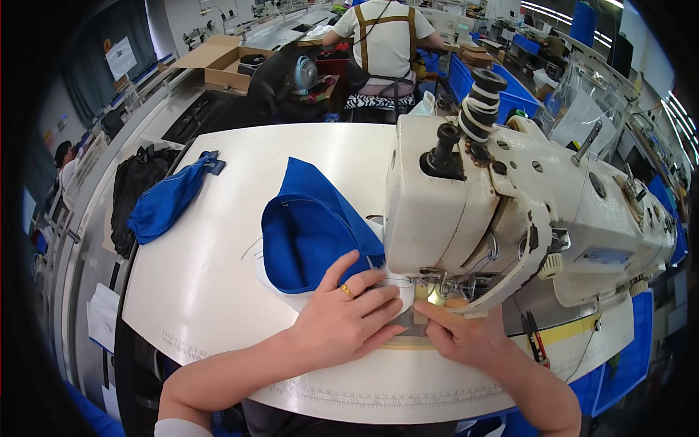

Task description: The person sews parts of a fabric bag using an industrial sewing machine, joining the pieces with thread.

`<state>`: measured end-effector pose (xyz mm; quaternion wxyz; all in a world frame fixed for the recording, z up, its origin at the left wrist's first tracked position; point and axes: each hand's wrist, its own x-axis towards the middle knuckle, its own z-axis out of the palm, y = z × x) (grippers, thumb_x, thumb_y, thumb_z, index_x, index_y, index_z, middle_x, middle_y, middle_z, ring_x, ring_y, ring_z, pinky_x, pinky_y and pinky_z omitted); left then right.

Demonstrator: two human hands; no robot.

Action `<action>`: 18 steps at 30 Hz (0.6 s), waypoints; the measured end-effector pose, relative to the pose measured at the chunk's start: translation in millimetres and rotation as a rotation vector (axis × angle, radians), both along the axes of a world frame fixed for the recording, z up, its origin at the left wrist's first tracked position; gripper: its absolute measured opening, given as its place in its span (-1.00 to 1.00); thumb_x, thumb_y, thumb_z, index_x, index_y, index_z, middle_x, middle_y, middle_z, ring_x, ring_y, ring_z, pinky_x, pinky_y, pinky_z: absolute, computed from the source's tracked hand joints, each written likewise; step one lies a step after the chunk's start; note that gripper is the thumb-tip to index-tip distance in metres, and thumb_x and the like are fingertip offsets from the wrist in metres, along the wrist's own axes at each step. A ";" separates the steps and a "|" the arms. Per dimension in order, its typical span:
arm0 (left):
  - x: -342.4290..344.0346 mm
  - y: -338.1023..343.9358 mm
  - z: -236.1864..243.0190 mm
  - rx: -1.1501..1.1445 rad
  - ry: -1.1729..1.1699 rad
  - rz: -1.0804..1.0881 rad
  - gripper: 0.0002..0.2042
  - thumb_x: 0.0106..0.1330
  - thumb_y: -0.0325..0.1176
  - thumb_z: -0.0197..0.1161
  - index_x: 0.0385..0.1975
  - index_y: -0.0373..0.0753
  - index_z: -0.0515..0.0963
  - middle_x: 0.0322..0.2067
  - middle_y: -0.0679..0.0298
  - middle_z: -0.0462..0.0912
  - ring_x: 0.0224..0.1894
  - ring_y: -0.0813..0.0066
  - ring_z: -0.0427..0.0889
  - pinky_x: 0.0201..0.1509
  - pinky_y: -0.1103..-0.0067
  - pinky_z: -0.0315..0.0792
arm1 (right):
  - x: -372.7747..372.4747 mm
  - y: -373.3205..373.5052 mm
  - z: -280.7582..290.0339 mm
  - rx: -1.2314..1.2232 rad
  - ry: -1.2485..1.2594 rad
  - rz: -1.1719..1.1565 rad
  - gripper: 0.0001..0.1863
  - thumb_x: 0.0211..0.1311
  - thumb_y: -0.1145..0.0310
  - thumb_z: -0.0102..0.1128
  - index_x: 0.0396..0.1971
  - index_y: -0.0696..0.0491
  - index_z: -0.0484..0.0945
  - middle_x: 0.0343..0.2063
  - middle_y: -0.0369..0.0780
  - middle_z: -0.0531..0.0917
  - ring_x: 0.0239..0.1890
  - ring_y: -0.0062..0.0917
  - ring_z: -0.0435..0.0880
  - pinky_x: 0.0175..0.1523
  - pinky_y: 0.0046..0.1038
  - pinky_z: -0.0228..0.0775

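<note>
A blue fabric piece (297, 240), curved into a pouch-like shape with a white layer along its lower edge, lies on the white table left of the sewing machine head (451, 197). My left hand (348, 313), wearing a gold ring, rests on its near edge with fingers stretched out. Beside the lit needle area (435, 295), my right hand (466, 335) reaches in; its index finger points left and touches the end of the white edge (400, 291). The machine's guard partly covers that hand's other fingers.
Red-handled thread snips (535, 339) lie right of my right hand. A bundled blue fabric piece (175, 200) and black cloth (138, 186) sit at the table's left edge. Beyond are an open cardboard box (226, 65), a seated person (384, 44) facing away, and blue bins (510, 87).
</note>
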<state>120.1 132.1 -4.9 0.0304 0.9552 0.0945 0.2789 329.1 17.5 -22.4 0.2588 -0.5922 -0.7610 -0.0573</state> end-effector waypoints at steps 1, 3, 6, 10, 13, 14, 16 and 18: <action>-0.8 -0.8 -0.8 -0.059 0.001 0.017 -0.79 0.20 -0.21 0.35 -0.29 -0.21 0.65 -0.17 0.29 0.59 0.05 0.31 0.50 0.22 0.22 0.31 | -0.8 -1.3 -1.2 0.000 0.003 -0.003 -0.59 -0.09 0.47 0.20 -0.14 -0.14 0.69 -0.55 -0.44 0.63 -0.56 -0.62 0.59 -0.40 -0.40 0.40; -1.0 -0.5 -3.2 -0.039 -0.004 0.005 -0.80 0.17 -0.24 0.36 -0.29 -0.19 0.65 -0.17 0.31 0.59 0.04 0.31 0.50 0.20 0.23 0.33 | -1.4 -3.0 -3.9 0.060 -0.076 -0.077 -0.62 -0.08 0.44 0.21 -0.19 -0.18 0.71 -0.52 -0.50 0.64 -0.57 -0.70 0.57 -0.48 -0.48 0.26; 0.4 0.5 -6.8 -0.048 -0.037 -0.010 -0.81 0.14 -0.28 0.39 -0.28 -0.17 0.66 -0.17 0.33 0.60 0.02 0.30 0.52 0.14 0.26 0.36 | 0.0 -3.0 -8.1 0.055 -0.249 -0.043 -0.65 -0.07 0.41 0.21 -0.21 -0.21 0.71 -0.51 -0.56 0.64 -0.60 -0.76 0.52 -0.51 -0.53 0.13; 0.7 0.5 -7.8 -0.049 -0.077 -0.041 -0.83 0.10 -0.33 0.41 -0.31 -0.14 0.68 -0.16 0.35 0.61 -0.02 0.32 0.53 0.06 0.30 0.39 | 1.3 -4.5 -10.3 0.033 -0.191 -0.046 -0.66 -0.05 0.38 0.21 -0.21 -0.22 0.71 -0.45 -0.58 0.64 -0.60 -0.77 0.50 -0.52 -0.50 0.12; 2.6 0.8 -8.3 -0.042 -0.075 -0.033 -0.85 0.08 -0.34 0.41 -0.35 -0.15 0.68 -0.16 0.35 0.63 -0.04 0.33 0.53 0.04 0.31 0.39 | 2.1 -3.9 -9.6 0.032 -0.228 0.023 -0.63 -0.07 0.37 0.23 -0.17 -0.23 0.71 -0.42 -0.55 0.63 -0.61 -0.72 0.47 -0.52 -0.47 0.18; 3.8 1.6 -8.4 -0.044 -0.071 -0.038 -0.85 0.08 -0.34 0.41 -0.35 -0.15 0.68 -0.16 0.35 0.63 -0.04 0.33 0.53 0.04 0.31 0.39 | 2.1 -4.0 -8.7 0.041 -0.179 0.006 -0.62 -0.07 0.36 0.24 -0.16 -0.23 0.70 -0.44 -0.54 0.60 -0.61 -0.70 0.47 -0.50 -0.45 0.21; 5.1 3.6 -8.1 -0.113 -0.096 -0.049 -0.86 0.07 -0.35 0.41 -0.36 -0.15 0.69 -0.17 0.35 0.64 -0.07 0.34 0.54 0.03 0.32 0.39 | 0.8 -3.0 -7.1 0.049 -0.123 -0.013 -0.61 -0.07 0.36 0.25 -0.14 -0.23 0.70 -0.45 -0.53 0.58 -0.61 -0.67 0.47 -0.49 -0.42 0.24; 5.8 5.9 -7.2 -0.120 -0.087 -0.054 -0.86 0.08 -0.35 0.41 -0.36 -0.16 0.69 -0.16 0.34 0.64 -0.08 0.34 0.54 0.03 0.32 0.39 | 0.3 -0.9 -5.5 0.048 -0.134 -0.024 -0.59 -0.06 0.37 0.25 -0.11 -0.22 0.69 -0.55 -0.50 0.49 -0.61 -0.63 0.45 -0.42 -0.42 0.30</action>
